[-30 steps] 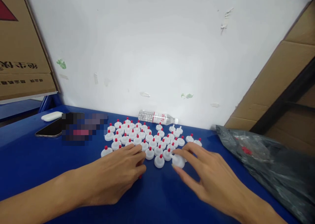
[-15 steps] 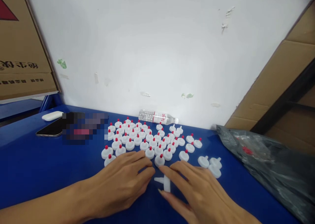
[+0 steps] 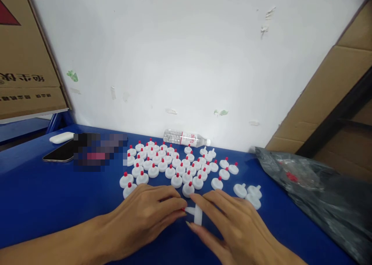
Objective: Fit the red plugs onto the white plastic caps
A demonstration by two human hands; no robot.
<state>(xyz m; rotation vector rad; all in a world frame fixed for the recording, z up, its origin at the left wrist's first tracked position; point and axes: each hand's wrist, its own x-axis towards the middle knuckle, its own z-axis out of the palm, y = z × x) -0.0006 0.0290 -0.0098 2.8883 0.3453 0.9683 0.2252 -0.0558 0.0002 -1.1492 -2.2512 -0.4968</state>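
Note:
My right hand [image 3: 232, 222] grips a white nozzle cap [image 3: 198, 215] on its side, its thin spout pointing left. Between the thumb and fingertips of my left hand [image 3: 151, 210] is a small red tip cap [image 3: 183, 209], mostly hidden and right at the end of that spout. How far the tip cap sits over the spout I cannot tell. Just beyond my hands stand several white nozzle caps with red tips [image 3: 188, 189], upright in a loose group. Three bare white nozzle caps [image 3: 253, 201] without red tips lie to the right of my right hand.
A clear plastic bottle [image 3: 186, 138] lies against the wall at the back. On the left are a phone [image 3: 59, 150] and a white oblong object [image 3: 61, 137]. A dark plastic bag [image 3: 328, 210] with a clear bag of red pieces [image 3: 292, 177] covers the right side.
My left hand has moved slightly right, bringing the red tip cap to the spout's end. My right hand holds the nozzle cap in nearly the same place.

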